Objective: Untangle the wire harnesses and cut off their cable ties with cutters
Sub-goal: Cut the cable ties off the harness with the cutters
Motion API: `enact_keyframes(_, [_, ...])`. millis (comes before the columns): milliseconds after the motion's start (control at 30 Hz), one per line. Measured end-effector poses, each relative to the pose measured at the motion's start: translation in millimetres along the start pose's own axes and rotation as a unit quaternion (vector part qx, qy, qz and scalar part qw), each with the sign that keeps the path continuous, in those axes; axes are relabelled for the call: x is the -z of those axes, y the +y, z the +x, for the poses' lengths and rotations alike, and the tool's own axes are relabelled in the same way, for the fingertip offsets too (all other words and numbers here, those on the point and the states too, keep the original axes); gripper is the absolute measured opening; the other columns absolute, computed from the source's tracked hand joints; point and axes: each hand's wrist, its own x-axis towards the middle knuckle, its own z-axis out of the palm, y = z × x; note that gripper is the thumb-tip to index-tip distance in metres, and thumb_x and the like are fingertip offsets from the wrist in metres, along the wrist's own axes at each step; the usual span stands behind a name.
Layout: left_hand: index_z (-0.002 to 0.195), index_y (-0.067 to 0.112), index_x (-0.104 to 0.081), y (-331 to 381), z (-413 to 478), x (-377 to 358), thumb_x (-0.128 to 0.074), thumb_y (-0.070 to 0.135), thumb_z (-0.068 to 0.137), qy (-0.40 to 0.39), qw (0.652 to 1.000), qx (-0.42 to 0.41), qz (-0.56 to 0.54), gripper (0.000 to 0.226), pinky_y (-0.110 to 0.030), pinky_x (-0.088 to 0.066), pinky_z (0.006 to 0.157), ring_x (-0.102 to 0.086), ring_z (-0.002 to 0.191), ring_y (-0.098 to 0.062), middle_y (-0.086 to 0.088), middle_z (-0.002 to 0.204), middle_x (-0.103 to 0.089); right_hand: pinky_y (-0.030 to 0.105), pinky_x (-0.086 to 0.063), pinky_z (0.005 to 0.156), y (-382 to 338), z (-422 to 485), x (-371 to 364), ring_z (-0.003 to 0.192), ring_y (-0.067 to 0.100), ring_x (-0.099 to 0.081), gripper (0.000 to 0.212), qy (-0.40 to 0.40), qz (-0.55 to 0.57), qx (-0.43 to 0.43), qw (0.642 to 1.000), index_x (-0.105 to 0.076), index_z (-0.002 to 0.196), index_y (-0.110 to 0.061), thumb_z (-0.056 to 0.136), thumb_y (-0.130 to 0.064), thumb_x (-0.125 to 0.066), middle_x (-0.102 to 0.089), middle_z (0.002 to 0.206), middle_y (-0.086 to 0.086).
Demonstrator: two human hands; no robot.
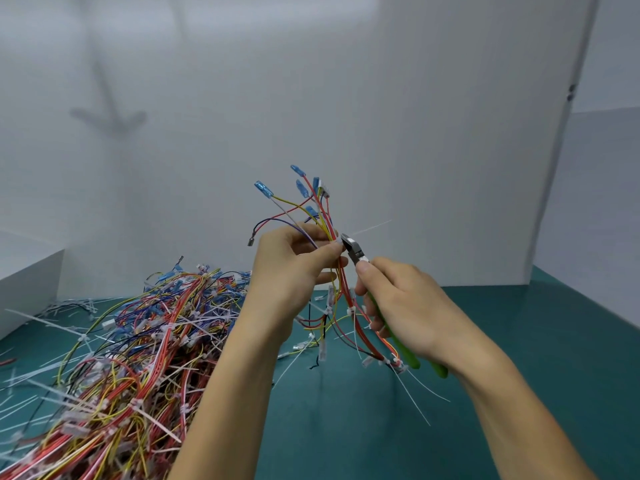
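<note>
Gripping cutters (356,251), right hand (398,303) meets harness (329,233) held by left hand (291,268).

There are two hands. The left hand (294,261) holds one wire harness (341,278). The right hand (401,299) holds one pair of cutters (355,251), which has two green handles (408,355).

At the top of the held harness I can count five blue plugs (262,188), one white plug (325,191) and one small metal end (250,241). One thin white cable tie (372,226) sticks out by the tip of the cutters.

On the left side of the desk (519,341) lies one big pile (138,341) of wire harnesses, too many to count. Loose white ties (45,322) lie near the desk's left edge, also too many to count. One white box (27,282) stands at that edge.
</note>
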Motion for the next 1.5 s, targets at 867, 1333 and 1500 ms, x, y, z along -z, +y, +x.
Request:
enact_keyframes(867, [0.090, 0.016, -0.075, 0.3, 2.7, 8.0, -0.066, 0.007, 0.090, -0.006, 0.994, 0.040, -0.102, 0.012, -0.029, -0.062, 0.077, -0.076, 0.080, -0.019, -0.003, 0.081, -0.077, 0.052, -0.055, 0.077, -3.0, -4.1, 5.7, 0.079, 0.033, -0.064, 0.046, 0.016, -0.050, -0.021, 0.998, -0.061, 0.081, -0.017, 0.096, -0.055, -0.038, -0.066, 0.080, 0.012])
enact_keyframes(1333, [0.081, 0.021, -0.073, 0.1, 0.8, 5.1, -0.067, 0.009, 0.090, -0.009, 1.000, 0.000, -0.027, 0.016, -0.024, -0.061, 0.074, -0.075, 0.075, -0.014, 0.000, 0.076, -0.077, 0.043, -0.054, 0.077, -4.1, -3.0, 1.0, 0.079, 0.024, -0.064, 0.044, 0.031, -0.066, -0.017, 0.997, -0.059, 0.081, -0.024, 0.096, -0.056, -0.034, -0.063, 0.077, -0.001])
enact_keyframes(1500, [0.083, 0.023, -0.073, 1.3, -0.6, 4.2, -0.067, 0.010, 0.090, -0.011, 1.000, -0.016, -0.015, 0.016, -0.024, -0.061, 0.075, -0.075, 0.075, -0.012, 0.002, 0.078, -0.077, 0.043, -0.053, 0.076, -4.5, -3.9, 0.5, 0.079, 0.023, -0.064, 0.045, 0.027, -0.076, -0.015, 0.997, -0.059, 0.083, -0.024, 0.098, -0.056, -0.031, -0.063, 0.078, 0.000])
